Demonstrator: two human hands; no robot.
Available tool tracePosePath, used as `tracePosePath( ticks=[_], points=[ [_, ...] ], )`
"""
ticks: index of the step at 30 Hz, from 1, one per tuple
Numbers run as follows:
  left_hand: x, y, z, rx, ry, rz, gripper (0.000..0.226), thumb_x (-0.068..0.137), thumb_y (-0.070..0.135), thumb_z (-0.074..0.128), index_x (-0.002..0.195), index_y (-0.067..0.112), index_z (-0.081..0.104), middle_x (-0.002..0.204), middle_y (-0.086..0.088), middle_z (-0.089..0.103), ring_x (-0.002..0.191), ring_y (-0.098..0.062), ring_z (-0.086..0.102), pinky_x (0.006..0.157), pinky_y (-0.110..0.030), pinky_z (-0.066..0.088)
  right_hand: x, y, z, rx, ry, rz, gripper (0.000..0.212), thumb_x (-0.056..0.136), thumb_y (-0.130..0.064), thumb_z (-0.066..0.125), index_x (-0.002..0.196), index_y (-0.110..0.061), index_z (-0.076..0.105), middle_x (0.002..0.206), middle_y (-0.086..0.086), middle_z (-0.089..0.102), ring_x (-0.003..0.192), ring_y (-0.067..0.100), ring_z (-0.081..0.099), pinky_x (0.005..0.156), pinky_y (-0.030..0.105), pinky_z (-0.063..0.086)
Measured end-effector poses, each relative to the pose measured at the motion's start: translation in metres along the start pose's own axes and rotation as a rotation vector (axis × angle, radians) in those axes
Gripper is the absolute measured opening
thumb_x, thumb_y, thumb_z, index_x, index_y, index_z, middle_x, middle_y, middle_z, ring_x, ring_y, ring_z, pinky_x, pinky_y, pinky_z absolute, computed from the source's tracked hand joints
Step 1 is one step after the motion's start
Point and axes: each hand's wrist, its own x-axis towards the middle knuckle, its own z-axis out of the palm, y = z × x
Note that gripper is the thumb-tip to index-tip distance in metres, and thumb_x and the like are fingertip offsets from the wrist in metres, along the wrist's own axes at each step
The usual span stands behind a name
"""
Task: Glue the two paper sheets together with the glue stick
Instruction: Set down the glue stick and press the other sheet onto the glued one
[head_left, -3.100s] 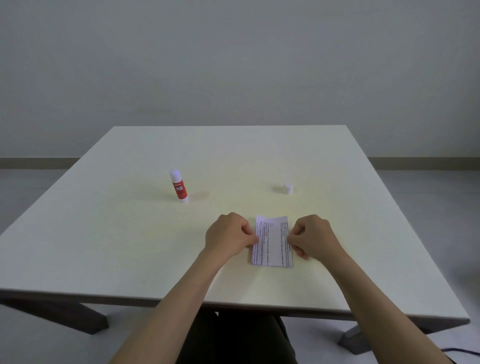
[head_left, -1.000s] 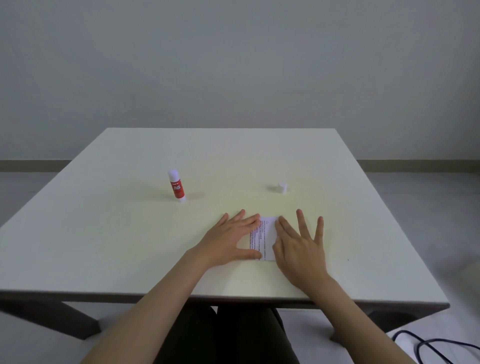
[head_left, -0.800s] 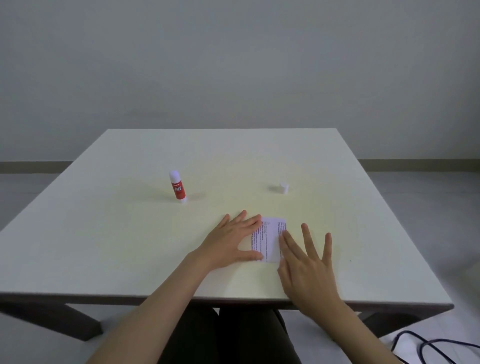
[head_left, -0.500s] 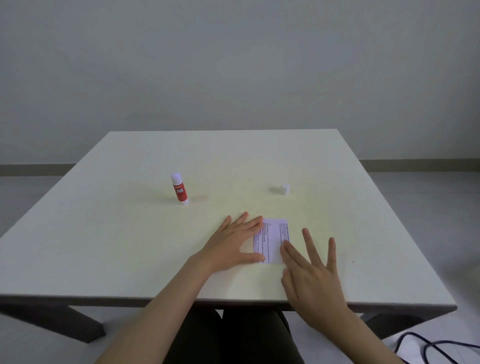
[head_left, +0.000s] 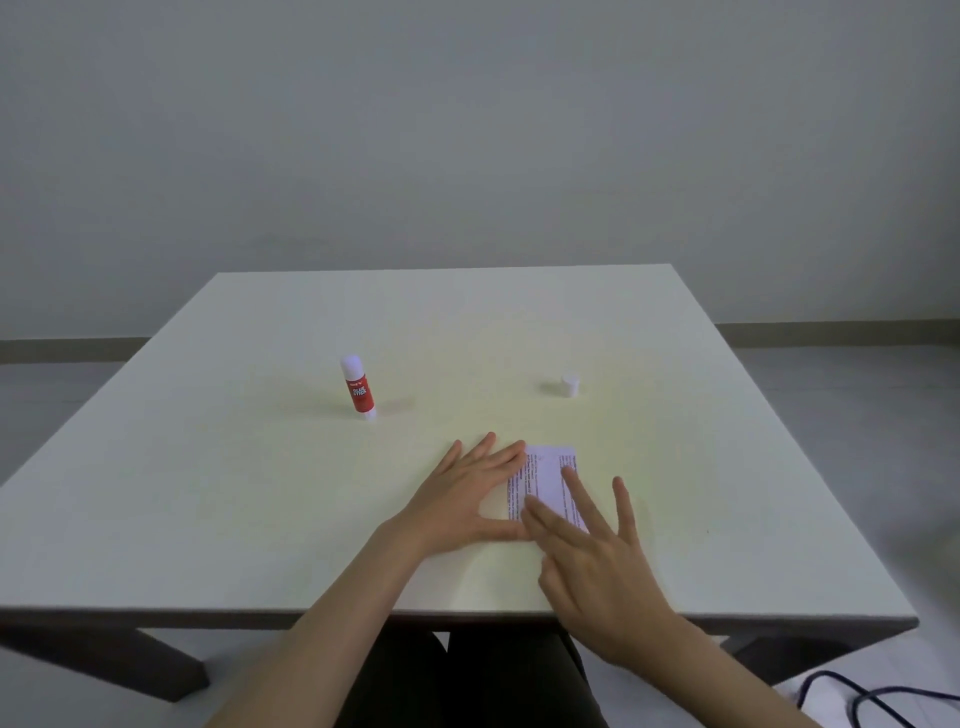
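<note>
Both hands lie open and flat, gripping nothing: left hand (head_left: 467, 493) steadies the stacked paper sheets (head_left: 543, 480) on the table (head_left: 208, 519); right hand (head_left: 597, 551) presses its fingers onto them. Uneven pressure could skew the sheets or leave edges unbonded, and the uncapped glue stick (head_left: 357, 387), standing apart from its cap (head_left: 570, 385), may dry.

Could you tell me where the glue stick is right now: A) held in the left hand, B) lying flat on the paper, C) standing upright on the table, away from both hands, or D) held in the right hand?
C: the glue stick stands upright on the table, while the left hand and right hand lie flat at the paper.
</note>
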Motion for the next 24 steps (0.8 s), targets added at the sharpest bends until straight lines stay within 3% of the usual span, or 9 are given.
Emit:
tracePosePath(
  ticks=[3, 6, 7, 10, 12, 14, 17, 21, 24],
  points=[
    [0.001, 0.0, -0.002, -0.002, -0.011, -0.007, 0.094, 0.076, 0.068, 0.054, 0.15, 0.029, 0.012, 0.157, 0.024, 0.003, 0.145, -0.003, -0.01, 0.118, -0.034, -0.01, 0.016, 0.019, -0.008, -0.01, -0.101, -0.005, 0.051, 0.082, -0.029, 0.033, 0.121, -0.026, 0.065, 0.127, -0.014, 0.064, 0.137, 0.035, 0.037, 0.112, 0.061, 0.009],
    [0.002, 0.002, -0.003, -0.002, -0.026, -0.011, 0.095, 0.076, 0.067, 0.055, 0.151, 0.03, 0.01, 0.156, 0.024, 0.001, 0.145, -0.004, -0.011, 0.118, -0.036, -0.01, 0.037, 0.04, -0.004, -0.026, -0.176, 0.078, 0.056, 0.09, -0.033, 0.018, 0.142, -0.033, 0.038, 0.148, -0.019, 0.038, 0.148, 0.026, 0.0, 0.112, 0.054, -0.019],
    [0.002, 0.002, -0.003, -0.002, -0.029, -0.012, 0.095, 0.076, 0.067, 0.055, 0.15, 0.03, 0.009, 0.156, 0.024, 0.001, 0.145, -0.004, -0.011, 0.118, -0.036, -0.01, 0.042, 0.042, 0.0, -0.016, -0.163, 0.098, 0.056, 0.091, -0.034, 0.016, 0.144, -0.033, 0.035, 0.15, -0.019, 0.036, 0.148, 0.025, -0.004, 0.11, 0.051, -0.022],
    [0.002, 0.003, -0.004, -0.006, -0.03, -0.02, 0.095, 0.075, 0.067, 0.056, 0.151, 0.03, 0.01, 0.157, 0.023, 0.003, 0.145, -0.004, -0.011, 0.117, -0.035, -0.01, 0.041, 0.035, -0.002, -0.002, -0.136, 0.083, 0.062, 0.087, -0.036, 0.012, 0.14, -0.03, 0.043, 0.146, -0.015, 0.043, 0.148, 0.027, 0.003, 0.113, 0.051, -0.019],
    [0.002, 0.003, -0.003, -0.014, -0.018, -0.018, 0.095, 0.075, 0.068, 0.056, 0.15, 0.03, 0.012, 0.157, 0.024, 0.003, 0.145, -0.003, -0.01, 0.117, -0.034, -0.01, 0.025, 0.028, -0.004, 0.018, -0.106, -0.035, 0.053, 0.085, -0.03, 0.028, 0.129, -0.027, 0.058, 0.136, -0.014, 0.056, 0.143, 0.032, 0.023, 0.114, 0.054, -0.004],
    [0.001, 0.002, -0.003, -0.02, -0.016, -0.015, 0.095, 0.075, 0.068, 0.056, 0.15, 0.029, 0.012, 0.156, 0.025, 0.003, 0.144, -0.002, -0.011, 0.117, -0.034, -0.011, 0.004, 0.027, -0.001, 0.084, -0.09, -0.148, 0.05, 0.082, -0.025, 0.036, 0.125, -0.026, 0.061, 0.132, -0.016, 0.059, 0.14, 0.033, 0.029, 0.11, 0.055, 0.007],
    [0.002, 0.002, -0.003, -0.022, -0.024, -0.019, 0.095, 0.075, 0.067, 0.056, 0.15, 0.029, 0.012, 0.156, 0.026, 0.002, 0.144, -0.002, -0.012, 0.118, -0.034, -0.011, 0.003, 0.042, -0.003, 0.146, -0.105, -0.11, 0.052, 0.085, -0.024, 0.032, 0.131, -0.031, 0.055, 0.138, -0.02, 0.052, 0.144, 0.032, 0.019, 0.112, 0.05, 0.003],
    [0.002, 0.005, -0.006, -0.011, -0.051, -0.026, 0.094, 0.076, 0.065, 0.057, 0.15, 0.029, 0.01, 0.156, 0.024, 0.0, 0.145, -0.004, -0.013, 0.118, -0.037, -0.011, 0.031, 0.061, -0.002, 0.129, -0.15, 0.119, 0.049, 0.097, -0.026, 0.026, 0.144, -0.041, 0.029, 0.151, -0.026, 0.026, 0.147, 0.016, -0.015, 0.115, 0.047, -0.017],
    [0.001, 0.006, -0.007, -0.025, -0.048, -0.031, 0.096, 0.076, 0.065, 0.058, 0.151, 0.028, 0.011, 0.157, 0.022, 0.002, 0.145, -0.005, -0.012, 0.118, -0.037, -0.011, 0.035, 0.058, -0.002, 0.11, -0.156, 0.123, 0.049, 0.097, -0.028, 0.025, 0.145, -0.037, 0.03, 0.152, -0.023, 0.028, 0.147, 0.017, -0.014, 0.115, 0.048, -0.017]
  ],
)
